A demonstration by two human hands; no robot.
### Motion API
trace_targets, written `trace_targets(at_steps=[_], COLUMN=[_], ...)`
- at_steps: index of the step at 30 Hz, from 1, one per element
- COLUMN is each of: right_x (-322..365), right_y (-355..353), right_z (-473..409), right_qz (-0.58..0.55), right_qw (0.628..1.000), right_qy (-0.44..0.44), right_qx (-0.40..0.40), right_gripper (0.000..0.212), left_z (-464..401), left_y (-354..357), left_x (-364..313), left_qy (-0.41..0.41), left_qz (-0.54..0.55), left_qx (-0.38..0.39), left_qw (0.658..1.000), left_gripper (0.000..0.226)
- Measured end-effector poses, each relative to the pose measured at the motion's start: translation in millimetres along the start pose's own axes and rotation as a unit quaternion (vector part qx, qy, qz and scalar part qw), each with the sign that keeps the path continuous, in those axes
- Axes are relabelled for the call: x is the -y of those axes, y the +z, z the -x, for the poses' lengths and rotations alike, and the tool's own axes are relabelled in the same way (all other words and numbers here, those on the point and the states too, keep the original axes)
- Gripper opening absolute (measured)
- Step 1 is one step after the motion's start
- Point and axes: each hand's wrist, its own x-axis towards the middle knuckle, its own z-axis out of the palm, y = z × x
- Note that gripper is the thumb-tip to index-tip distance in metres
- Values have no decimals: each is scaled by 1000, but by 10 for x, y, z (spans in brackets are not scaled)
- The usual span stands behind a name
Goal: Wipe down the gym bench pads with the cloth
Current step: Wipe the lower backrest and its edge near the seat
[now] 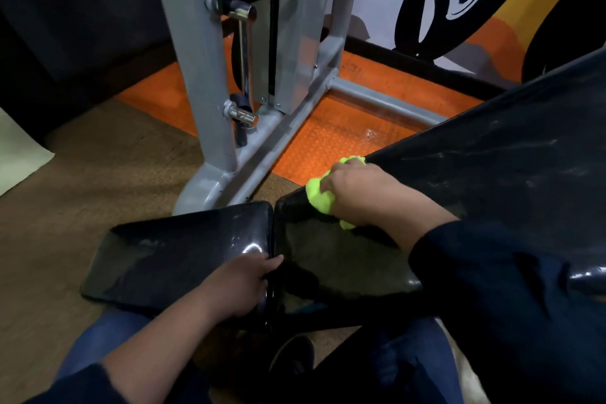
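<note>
Two black glossy bench pads sit low in front of me: a smaller seat pad (170,259) on the left and a second pad (344,259) to its right, which joins a long inclined back pad (511,154) that rises to the upper right. My right hand (364,193) presses a bunched neon-yellow cloth (319,195) against the far corner where the second pad meets the back pad. My left hand (239,285) grips the near edge in the gap between the two lower pads.
A grey steel machine frame (210,82) with chrome pins stands just beyond the pads on an orange rubber mat (331,138). Brown flooring (82,174) lies to the left. A painted wall (459,3) closes the back right. My knees and a shoe (292,354) are below.
</note>
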Motion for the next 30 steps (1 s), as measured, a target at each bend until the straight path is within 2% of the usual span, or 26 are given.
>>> trace_targets(at_steps=[3,6,10,15,20,25,28,30], right_x=[104,-31,-1,-32,58,-29,22,104], right_y=[72,13,-60,-77,-71,-80,-91,-33], right_z=[-73,-49,-207,-251,-408,-430,-565,-624], right_qz=[27,-9,16,-8,17,-26,-10,3], right_qw=[1000,999,999,998,998,996,995,996], right_qy=[-10,-20,28,16,55,44,83,67], right_qx=[7,42,21,57,29,67,52,51], right_gripper=[43,43,47,49,49,51,50,49], left_z=[8,13,-18,1,5,-3,3,10], left_y=[-3,7,-4,27,49,57,94,117], left_x=[0,-16,-20,6,20,47,73,84], left_qy=[1,7,-7,-10,-12,-10,-7,-7], left_qz=[-9,-13,-6,13,17,25,17,15], left_qx=[6,-1,17,17,12,9,3,0], left_qw=[1000,1000,1000,1000,1000,1000,1000,1000], left_gripper=[60,60,60,59,59,59,60,61])
